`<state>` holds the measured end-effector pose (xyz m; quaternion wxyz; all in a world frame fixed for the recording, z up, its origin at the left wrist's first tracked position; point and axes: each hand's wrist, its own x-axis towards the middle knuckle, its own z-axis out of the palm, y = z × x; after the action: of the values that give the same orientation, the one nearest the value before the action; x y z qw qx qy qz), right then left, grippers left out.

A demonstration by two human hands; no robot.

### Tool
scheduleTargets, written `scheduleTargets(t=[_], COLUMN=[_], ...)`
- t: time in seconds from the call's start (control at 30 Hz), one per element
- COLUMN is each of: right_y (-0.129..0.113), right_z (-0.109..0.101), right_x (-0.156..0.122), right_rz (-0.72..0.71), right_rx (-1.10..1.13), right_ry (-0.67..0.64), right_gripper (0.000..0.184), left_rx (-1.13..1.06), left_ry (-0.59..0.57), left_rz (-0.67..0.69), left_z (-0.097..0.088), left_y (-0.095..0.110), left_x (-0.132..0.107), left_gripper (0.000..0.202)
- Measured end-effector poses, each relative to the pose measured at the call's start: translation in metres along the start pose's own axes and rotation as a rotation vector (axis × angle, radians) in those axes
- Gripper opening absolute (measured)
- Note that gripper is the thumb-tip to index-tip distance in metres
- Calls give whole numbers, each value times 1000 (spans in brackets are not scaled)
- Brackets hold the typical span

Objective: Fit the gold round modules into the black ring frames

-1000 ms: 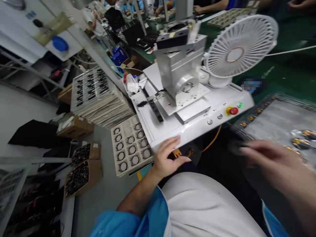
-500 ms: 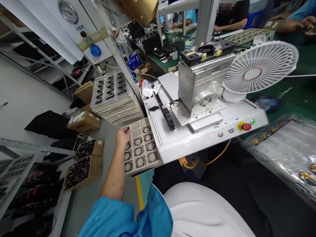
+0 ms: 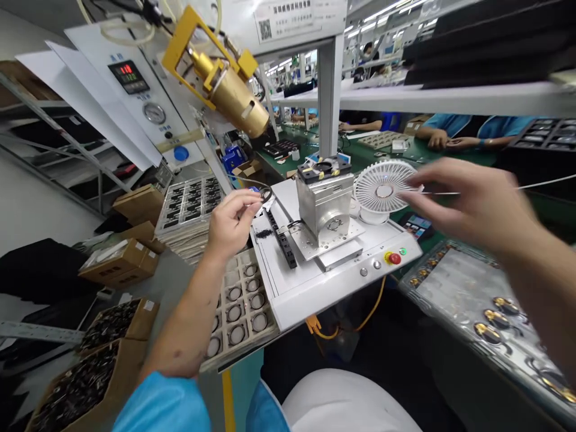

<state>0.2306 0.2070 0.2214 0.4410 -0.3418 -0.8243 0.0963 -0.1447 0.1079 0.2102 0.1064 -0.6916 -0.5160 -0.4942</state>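
My left hand (image 3: 231, 219) pinched a small dark ring (image 3: 266, 195) by its rim, raised over the ring tray (image 3: 232, 277), near the metal fixture (image 3: 324, 204). It looked light, thin and easy to drop. My right hand (image 3: 472, 201) hovered, blurred, and I couldn't tell its grip.

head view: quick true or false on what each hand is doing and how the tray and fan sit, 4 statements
1. The left hand pinches a small dark ring. True.
2. The right hand presses the red button. False: it is raised in the air in front of the fan, clear of the button.
3. The tray of rings lies to the left of the white machine base. True.
4. The fan lies flat on its face. False: it stands upright on the machine base.
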Motion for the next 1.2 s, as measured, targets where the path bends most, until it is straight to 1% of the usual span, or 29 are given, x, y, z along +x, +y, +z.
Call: scheduleTargets(t=[0.03, 0.1, 0.13, 0.17, 0.2, 0.23, 0.27, 0.3, 0.33, 0.4, 0.43, 0.53, 0.6, 0.7, 0.73, 0.8, 0.87, 0.93, 1.0, 1.07, 1.13, 1.2], right_y=[-7, -20, -25, -28, -29, -29, -26, -23, -18, -8, -3, 14, 27, 50, 58, 75, 90, 100, 105, 106, 106, 105], right_z=[9, 32, 44, 54, 62, 67, 69, 70, 69, 65, 62, 53, 44, 32, 30, 27, 28, 33, 40, 49, 61, 73], right_x=[25, 77, 101, 122, 139, 150, 157, 159, 157, 145, 137, 103, 72, 13, -9, -53, -91, -119, -137, -146, -151, -154], right_rz=[-70, -202, -218, -200, -187, -174, -172, -185, -200, -198, -170, -10, 107, 301, 382, 569, 743, 845, 873, 861, 830, 783], right_rx=[-33, -89, -114, -129, -121, -99, -63, -18, 32, 140, 201, 349, 403, 448, 446, 408, 347, 283, 224, 166, 98, 37], right_ry=[-43, -180, -254, -351, -445, -518, -560, -562, -522, -367, -276, -37, 55, 102, 95, 29, -89, -208, -299, -372, -437, -478], right_gripper=[20, 27, 31, 34, 36, 37, 36, 35, 35, 34, 34, 35, 36, 43, 46, 52, 58, 67, 78, 84, 85, 85], left_rx=[-6, -5, -1, 2, 7, 14, 23, 34, 51, 105, 141, 242, 257, 206, 190, 173, 171, 185, 212, 225, 211, 180], left_ry=[0, -11, -24, -45, -72, -103, -134, -164, -194, -264, -311, -482, -573, -616, -609, -582, -571, -584, -620, -670, -709, -718], left_rz=[50, 96, 104, 107, 110, 113, 115, 116, 117, 116, 116, 118, 116, 122, 136, 168, 166, 126, 100, 110, 139, 149], left_z=[3, 8, 10, 12, 15, 19, 23, 29, 36, 52, 61, 82, 88, 89, 88, 89, 91, 93, 93, 91, 85, 77], left_y=[10, 26, 32, 36, 39, 40, 41, 42, 42, 42, 43, 48, 51, 50, 48, 44, 42, 44, 47, 48, 46, 42], left_x=[17, 46, 57, 65, 72, 78, 82, 86, 90, 99, 104, 117, 120, 113, 108, 99, 92, 90, 92, 97, 102, 100], left_gripper=[20, 20, 20, 20, 19, 19, 18, 18, 18, 18, 19, 22, 25, 22, 29, 53, 69, 79, 88, 90, 87, 89])
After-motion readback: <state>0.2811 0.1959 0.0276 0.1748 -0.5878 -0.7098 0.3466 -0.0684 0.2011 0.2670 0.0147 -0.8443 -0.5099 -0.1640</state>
